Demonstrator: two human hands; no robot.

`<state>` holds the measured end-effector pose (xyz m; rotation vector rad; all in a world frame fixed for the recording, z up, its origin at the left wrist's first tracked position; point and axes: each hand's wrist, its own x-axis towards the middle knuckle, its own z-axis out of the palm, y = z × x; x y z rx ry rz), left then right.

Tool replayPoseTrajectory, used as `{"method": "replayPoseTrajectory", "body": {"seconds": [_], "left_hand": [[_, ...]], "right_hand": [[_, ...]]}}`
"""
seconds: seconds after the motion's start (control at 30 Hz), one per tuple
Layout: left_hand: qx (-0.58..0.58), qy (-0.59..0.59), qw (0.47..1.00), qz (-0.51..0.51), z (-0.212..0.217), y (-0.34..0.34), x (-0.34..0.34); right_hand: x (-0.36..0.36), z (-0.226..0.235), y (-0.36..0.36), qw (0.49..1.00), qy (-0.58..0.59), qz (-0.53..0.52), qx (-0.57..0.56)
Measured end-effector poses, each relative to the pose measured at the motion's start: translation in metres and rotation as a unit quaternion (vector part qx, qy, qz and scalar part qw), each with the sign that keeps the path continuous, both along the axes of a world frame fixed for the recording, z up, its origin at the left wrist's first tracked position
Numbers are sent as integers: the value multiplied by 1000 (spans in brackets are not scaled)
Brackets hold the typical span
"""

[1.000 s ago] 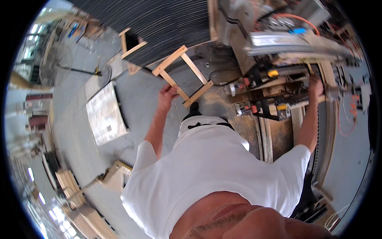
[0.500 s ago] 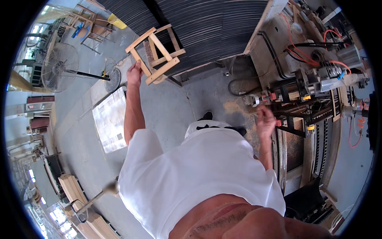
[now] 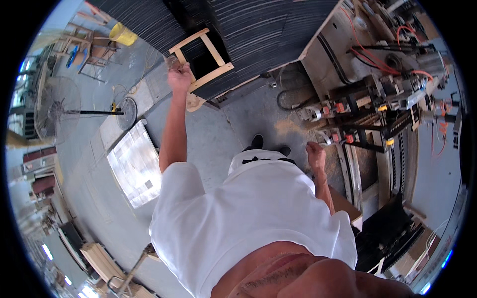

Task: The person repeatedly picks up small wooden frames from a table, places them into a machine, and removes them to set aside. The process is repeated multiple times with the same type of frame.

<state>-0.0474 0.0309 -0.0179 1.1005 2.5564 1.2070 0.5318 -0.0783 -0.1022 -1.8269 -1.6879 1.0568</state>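
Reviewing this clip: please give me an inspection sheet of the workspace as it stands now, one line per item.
Surface: black, ridged; gray concrete floor below.
Job's things: rectangular wooden frame over the black surface; whether it rests there is unclear.
Clutter: sawdust on the floor.
Hands: left hand curled at the frame's left side, grip partly hidden; right hand loosely curled, nothing seen in it.
Cables: orange hose by the machinery at right.
Surroundings: pedestal fan, yellow bucket.

We cannot tell whether the left hand (image 3: 180, 79) closes around the wooden frame (image 3: 213, 50), and our view's upper edge cuts off the black stack (image 3: 268, 35).
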Motion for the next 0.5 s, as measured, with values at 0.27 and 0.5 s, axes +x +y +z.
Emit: {"method": "replayPoseTrajectory", "body": {"seconds": [0.27, 0.5], "left_hand": [[-116, 233, 926, -272, 29, -24, 73], [-132, 179, 935, -278, 21, -12, 70]], "right_hand": [[-9, 6, -10, 998, 19, -20, -48], [24, 13, -46, 995, 37, -91, -21]]}}
